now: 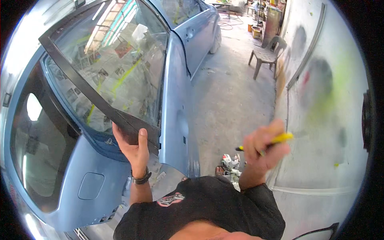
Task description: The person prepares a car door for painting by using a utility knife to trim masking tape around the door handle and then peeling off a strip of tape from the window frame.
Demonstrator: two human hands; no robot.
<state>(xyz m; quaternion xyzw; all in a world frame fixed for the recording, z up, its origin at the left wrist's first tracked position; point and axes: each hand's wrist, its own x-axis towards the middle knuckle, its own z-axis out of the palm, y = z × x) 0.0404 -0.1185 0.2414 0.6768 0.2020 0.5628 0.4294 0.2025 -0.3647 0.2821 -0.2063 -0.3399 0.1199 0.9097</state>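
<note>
A light blue car door (176,92) stands open in front of me, with a dark window frame (82,82) around its glass. My left hand (136,152) grips the frame's lower corner, thumb on the near face and the other fingers hidden behind it. Off to the right of the door, my right hand (264,146) is raised, its fingers closed round a slim yellow-and-black tool (284,138). Motion blurs that hand, so the tool's exact kind cannot be made out. Nothing touches the tool except my hand.
The car's rear body (90,160) curves along the left. Newspaper and yellow-green tape (126,76) show through the door glass. A plastic chair (268,56) stands by the paint-stained wall (316,120). Crumpled paper (231,162) lies on the concrete floor (224,104) near my foot.
</note>
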